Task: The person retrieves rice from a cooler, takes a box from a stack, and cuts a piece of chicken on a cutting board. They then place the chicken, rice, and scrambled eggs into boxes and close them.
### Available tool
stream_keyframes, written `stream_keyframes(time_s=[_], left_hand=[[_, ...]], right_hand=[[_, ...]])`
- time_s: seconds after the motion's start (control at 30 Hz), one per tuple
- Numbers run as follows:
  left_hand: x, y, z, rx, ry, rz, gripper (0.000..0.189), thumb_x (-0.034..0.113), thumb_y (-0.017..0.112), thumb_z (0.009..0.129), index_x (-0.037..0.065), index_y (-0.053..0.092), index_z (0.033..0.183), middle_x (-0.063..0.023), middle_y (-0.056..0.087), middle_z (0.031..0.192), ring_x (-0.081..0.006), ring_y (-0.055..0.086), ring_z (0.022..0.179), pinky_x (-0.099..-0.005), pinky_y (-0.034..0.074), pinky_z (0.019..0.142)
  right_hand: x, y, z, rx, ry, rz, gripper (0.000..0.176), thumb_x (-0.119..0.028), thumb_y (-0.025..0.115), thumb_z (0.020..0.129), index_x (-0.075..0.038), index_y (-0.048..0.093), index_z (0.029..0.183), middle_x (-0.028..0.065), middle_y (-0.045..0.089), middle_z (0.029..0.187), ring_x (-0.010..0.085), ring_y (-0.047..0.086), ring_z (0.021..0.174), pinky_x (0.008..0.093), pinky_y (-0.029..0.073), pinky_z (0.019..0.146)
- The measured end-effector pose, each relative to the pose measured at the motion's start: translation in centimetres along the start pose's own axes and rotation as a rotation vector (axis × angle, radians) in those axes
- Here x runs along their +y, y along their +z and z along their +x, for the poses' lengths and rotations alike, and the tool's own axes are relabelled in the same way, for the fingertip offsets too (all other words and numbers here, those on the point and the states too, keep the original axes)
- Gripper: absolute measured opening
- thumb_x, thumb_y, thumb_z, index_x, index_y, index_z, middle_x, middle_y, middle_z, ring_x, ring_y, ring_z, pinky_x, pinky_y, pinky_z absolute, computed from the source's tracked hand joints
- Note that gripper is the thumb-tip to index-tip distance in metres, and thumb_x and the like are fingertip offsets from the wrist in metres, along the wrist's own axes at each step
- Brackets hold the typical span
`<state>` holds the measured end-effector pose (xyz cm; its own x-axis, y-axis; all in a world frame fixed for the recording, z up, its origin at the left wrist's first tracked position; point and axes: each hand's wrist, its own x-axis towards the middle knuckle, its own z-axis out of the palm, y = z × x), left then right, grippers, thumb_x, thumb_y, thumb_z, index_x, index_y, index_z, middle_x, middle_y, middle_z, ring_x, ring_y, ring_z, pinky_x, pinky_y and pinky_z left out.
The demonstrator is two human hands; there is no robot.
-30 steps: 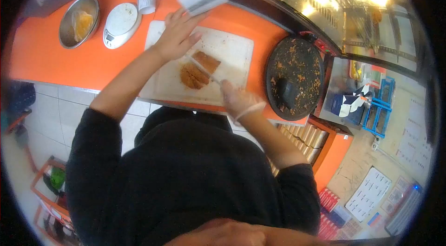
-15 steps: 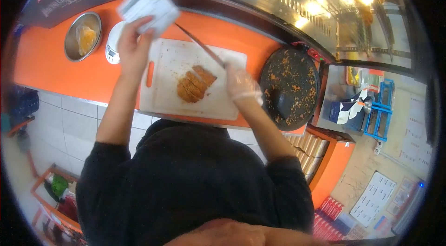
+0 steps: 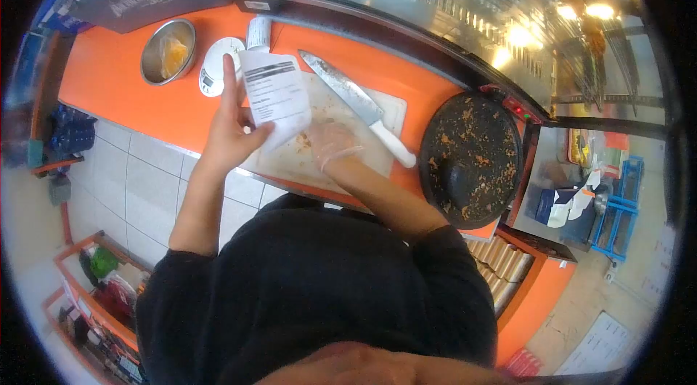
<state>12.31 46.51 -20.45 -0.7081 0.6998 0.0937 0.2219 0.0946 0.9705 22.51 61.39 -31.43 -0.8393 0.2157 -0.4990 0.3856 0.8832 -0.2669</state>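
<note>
My left hand (image 3: 236,127) grips a white paper bag (image 3: 279,98) with dark printed text, its thumb in front and a finger pointing up. Close at the bag's right edge, my right hand (image 3: 336,144) wears a clear glove and is low over the white cutting board (image 3: 392,110). Its fingers curl in behind the paper; I cannot tell what they hold. Crumbs lie on the board around it, and the sliced brown meat is hidden from view. A large knife (image 3: 356,98) with a white handle rests across the board's right side, blade pointing away to the left.
Right of the board sits a round black hot plate (image 3: 472,160) covered in browned scraps. To the left are a white kitchen scale (image 3: 211,73), a white cylinder (image 3: 258,33) and a steel bowl (image 3: 152,58) with a bag of yellow food. A steel-and-glass unit (image 3: 406,3) borders the counter's back.
My right hand has put the knife down and moved left onto the board. The left hand has brought the paper bag lower and closer. The sliced meat is no longer visible.
</note>
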Motion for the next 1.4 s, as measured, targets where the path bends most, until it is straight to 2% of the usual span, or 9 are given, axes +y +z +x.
stream_keyframes(time_s=[0.13, 0.23, 0.3, 0.5, 0.77, 0.97, 1.03, 1.13, 1.4], left_hand=[[2.3, 3.6, -0.4, -0.033, 0.059, -0.140, 0.110, -0.012, 0.058, 0.070, 0.014, -0.019, 0.144, -0.0241, 0.033, 0.142, -0.0170, 0.062, 0.096, -0.0213, 0.048, 0.066], [4.2, 7.5, -0.4, -0.107, 0.111, -0.196, 0.111, -0.011, 0.059, 0.071, 0.015, -0.019, 0.144, -0.0238, 0.033, 0.142, -0.0186, 0.059, 0.104, -0.0218, 0.049, 0.069], [5.4, 11.1, -0.1, -0.175, 0.131, -0.237, 0.110, -0.011, 0.059, 0.071, 0.016, -0.018, 0.145, -0.0233, 0.034, 0.142, -0.0193, 0.058, 0.107, -0.0229, 0.049, 0.072], [9.0, 24.1, 1.7, -0.395, 0.258, -0.298, 0.109, -0.011, 0.060, 0.072, 0.017, -0.016, 0.146, -0.0229, 0.033, 0.142, -0.0231, 0.054, 0.114, -0.0282, 0.049, 0.080], [12.6, 39.3, 2.9, -0.560, 0.275, -0.414, 0.108, -0.013, 0.057, 0.071, 0.017, -0.014, 0.146, -0.0219, 0.027, 0.146, -0.0261, 0.048, 0.122, -0.0304, 0.043, 0.090], [14.2, 42.6, 3.1, -0.581, 0.187, -0.217, 0.103, -0.015, 0.056, 0.070, 0.012, -0.006, 0.148, -0.0172, 0.017, 0.151, -0.0208, 0.044, 0.124, -0.0282, 0.044, 0.087], [14.9, 43.3, 2.8, -0.532, 0.210, -0.196, 0.102, -0.015, 0.057, 0.070, 0.012, -0.004, 0.148, -0.0169, 0.020, 0.151, -0.0160, 0.049, 0.116, -0.0254, 0.046, 0.080], [15.5, 43.4, 2.9, -0.548, 0.202, -0.146, 0.102, -0.014, 0.057, 0.071, 0.011, -0.004, 0.148, -0.0151, 0.025, 0.149, -0.0089, 0.053, 0.097, -0.0199, 0.043, 0.068], [15.8, 44.1, 3.0, -0.497, 0.250, -0.167, 0.099, -0.015, 0.055, 0.071, 0.011, -0.002, 0.148, -0.0134, 0.028, 0.146, -0.0113, 0.053, 0.103, -0.0222, 0.045, 0.072]], right_hand=[[3.7, -2.0, -3.1, -0.021, 0.057, 0.253, 0.042, -0.022, 0.065, 0.077, -0.008, 0.057, 0.116, 0.0162, 0.063, 0.099, 0.0289, 0.063, 0.092, 0.0419, 0.049, 0.082], [9.8, -0.9, -6.1, 0.277, -0.261, 0.606, 0.042, -0.019, 0.065, 0.078, -0.008, 0.054, 0.117, 0.0148, 0.064, 0.096, 0.0300, 0.063, 0.091, 0.0413, 0.051, 0.079], [13.2, -4.1, -12.7, -0.149, -0.039, 1.550, 0.047, -0.018, 0.066, 0.078, -0.006, 0.049, 0.120, 0.0154, 0.061, 0.106, 0.0304, 0.060, 0.099, 0.0412, 0.049, 0.084], [26.7, -4.6, -30.8, 0.339, -0.212, 2.255, 0.055, -0.022, 0.070, 0.075, -0.004, 0.046, 0.121, 0.0135, 0.056, 0.110, 0.0309, 0.057, 0.103, 0.0443, 0.047, 0.090], [48.2, -5.0, -49.3, 1.483, 0.179, 1.837, 0.043, -0.020, 0.069, 0.079, -0.006, 0.051, 0.116, 0.0101, 0.059, 0.094, 0.0249, 0.060, 0.089, 0.0398, 0.051, 0.078], [65.6, -5.6, -47.8, 1.152, 0.443, 1.350, 0.032, -0.014, 0.059, 0.083, -0.003, 0.053, 0.112, 0.0131, 0.060, 0.095, 0.0201, 0.062, 0.085, 0.0341, 0.054, 0.073], [66.9, -5.7, -43.9, 0.853, 0.911, 0.579, 0.029, -0.012, 0.066, 0.078, -0.007, 0.056, 0.104, 0.0106, 0.063, 0.082, 0.0239, 0.064, 0.077, 0.0364, 0.053, 0.066], [71.6, -0.1, -40.6, 0.777, 0.923, -0.184, 0.035, -0.018, 0.066, 0.077, -0.010, 0.055, 0.109, 0.0172, 0.065, 0.087, 0.0354, 0.063, 0.087, 0.0434, 0.050, 0.074], [66.7, -5.3, -41.7, 0.784, 0.790, 0.147, 0.048, -0.023, 0.067, 0.078, -0.008, 0.052, 0.121, 0.0197, 0.062, 0.108, 0.0393, 0.060, 0.094, 0.0434, 0.048, 0.081]])
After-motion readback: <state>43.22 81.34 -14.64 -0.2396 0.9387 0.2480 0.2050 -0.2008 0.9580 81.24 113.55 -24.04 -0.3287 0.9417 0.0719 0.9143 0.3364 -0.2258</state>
